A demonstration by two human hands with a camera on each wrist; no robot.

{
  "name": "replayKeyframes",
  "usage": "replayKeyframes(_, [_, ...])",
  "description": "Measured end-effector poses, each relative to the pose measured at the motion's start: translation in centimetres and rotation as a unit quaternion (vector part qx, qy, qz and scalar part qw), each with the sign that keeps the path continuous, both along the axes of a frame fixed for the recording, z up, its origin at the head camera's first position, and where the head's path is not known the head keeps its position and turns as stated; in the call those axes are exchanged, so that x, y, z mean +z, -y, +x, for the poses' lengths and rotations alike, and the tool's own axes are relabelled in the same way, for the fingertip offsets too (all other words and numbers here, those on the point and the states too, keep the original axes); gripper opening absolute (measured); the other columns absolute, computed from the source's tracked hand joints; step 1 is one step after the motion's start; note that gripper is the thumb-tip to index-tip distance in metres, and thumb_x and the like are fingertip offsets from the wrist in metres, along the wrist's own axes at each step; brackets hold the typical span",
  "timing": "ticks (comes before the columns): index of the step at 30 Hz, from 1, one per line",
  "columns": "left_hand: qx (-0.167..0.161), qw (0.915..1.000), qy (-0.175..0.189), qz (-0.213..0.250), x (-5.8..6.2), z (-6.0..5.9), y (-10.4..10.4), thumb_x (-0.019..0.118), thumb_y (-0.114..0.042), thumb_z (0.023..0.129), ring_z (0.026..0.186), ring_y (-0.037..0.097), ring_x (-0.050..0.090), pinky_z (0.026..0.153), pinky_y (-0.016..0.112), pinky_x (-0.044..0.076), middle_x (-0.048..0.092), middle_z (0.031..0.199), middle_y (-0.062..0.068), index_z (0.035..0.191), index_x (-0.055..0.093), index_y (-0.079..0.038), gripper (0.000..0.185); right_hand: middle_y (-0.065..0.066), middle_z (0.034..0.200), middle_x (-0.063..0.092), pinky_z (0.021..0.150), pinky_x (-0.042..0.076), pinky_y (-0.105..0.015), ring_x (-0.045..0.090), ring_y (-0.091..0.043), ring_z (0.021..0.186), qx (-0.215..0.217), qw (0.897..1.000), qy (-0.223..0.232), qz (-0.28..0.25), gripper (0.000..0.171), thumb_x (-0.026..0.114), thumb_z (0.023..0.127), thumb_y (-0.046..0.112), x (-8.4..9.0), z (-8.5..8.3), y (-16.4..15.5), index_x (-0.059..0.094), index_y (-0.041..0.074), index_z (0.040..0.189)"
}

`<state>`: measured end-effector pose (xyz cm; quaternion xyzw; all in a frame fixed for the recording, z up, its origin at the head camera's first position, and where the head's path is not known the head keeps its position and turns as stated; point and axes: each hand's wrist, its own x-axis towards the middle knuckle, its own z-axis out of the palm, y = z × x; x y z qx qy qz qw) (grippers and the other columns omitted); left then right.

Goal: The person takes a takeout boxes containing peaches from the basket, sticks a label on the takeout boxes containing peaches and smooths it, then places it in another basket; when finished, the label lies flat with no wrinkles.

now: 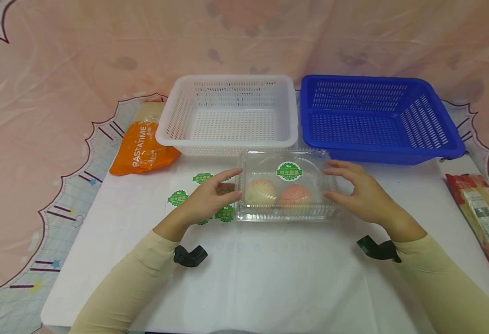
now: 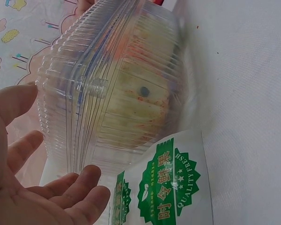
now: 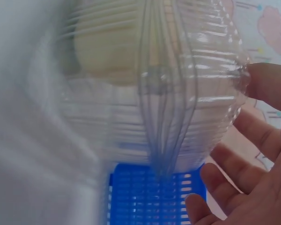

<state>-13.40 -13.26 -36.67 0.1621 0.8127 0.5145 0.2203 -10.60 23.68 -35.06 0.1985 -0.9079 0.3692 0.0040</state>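
Note:
A clear hinged plastic box (image 1: 286, 185), its lid down, has a green round sticker (image 1: 289, 171) on top. Through its wall I see two round fruits, one cream with reddish specks (image 1: 261, 191) and one pink (image 1: 295, 195); their exact kind is unclear. My left hand (image 1: 206, 197) is at the box's left end, thumb and fingers spread and touching or nearly touching the ribbed side. At the opposite end, my right hand (image 1: 363, 192) stands likewise, its fingertips against the edge. A sheet of green stickers (image 2: 171, 183) lies below my left hand.
Behind the box stand a white basket (image 1: 227, 144) and a blue basket (image 1: 377, 155), side by side. An orange PASTATIME bag (image 1: 144, 148) leans by the white basket. At the right edge lies a red-trimmed packet (image 1: 484, 218). White cloth covers the table (image 1: 277, 278).

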Motion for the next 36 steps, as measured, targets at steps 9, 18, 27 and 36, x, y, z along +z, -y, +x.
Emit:
replayKeyframes(9, [0.001,1.0,0.002,0.005,0.0,0.1,0.0,0.067,-0.023,0.097,0.134,0.031,0.048,0.102,0.052,0.046,0.04,0.154,0.012,0.155,0.039,-0.019,0.065,-0.026,0.152,0.036,0.103,0.031,-0.07,0.032,-0.049,0.138,-0.016,0.999,0.03,-0.008,0.056,0.073,0.091,0.015,-0.5,-0.1,-0.6,0.052,-0.003,0.14])
replayKeyframes(18, [0.002,0.9999,0.003,0.011,0.0,0.2,0.1,0.067,-0.021,0.098,0.133,0.03,0.049,0.1,0.049,0.048,0.039,0.154,0.01,0.155,0.038,-0.018,0.065,-0.025,0.153,0.036,0.101,0.041,-0.061,0.044,-0.047,0.13,-0.01,0.99,0.125,-0.061,0.065,0.066,0.098,0.017,-1.1,-0.6,-1.4,0.035,-0.002,0.152])
replayKeyframes(27, [-0.004,0.9999,0.0,0.016,-0.1,0.1,0.1,0.067,-0.02,0.098,0.133,0.031,0.049,0.101,0.048,0.048,0.036,0.157,0.008,0.155,0.038,-0.016,0.064,-0.029,0.158,0.024,0.099,0.04,-0.066,0.041,-0.054,0.132,0.019,0.974,0.211,-0.085,0.075,0.061,0.101,0.022,-1.3,-0.9,-2.0,0.017,0.014,0.162])
replayKeyframes(36, [-0.001,1.0,0.005,0.009,0.0,0.0,0.1,0.068,-0.022,0.097,0.131,0.029,0.051,0.102,0.048,0.047,0.038,0.157,0.005,0.155,0.039,-0.019,0.064,-0.035,0.153,0.026,0.067,0.055,-0.04,0.064,-0.032,0.087,0.049,0.965,0.247,-0.074,0.078,0.063,0.1,0.025,-1.4,-1.1,-1.6,0.016,0.02,0.162])
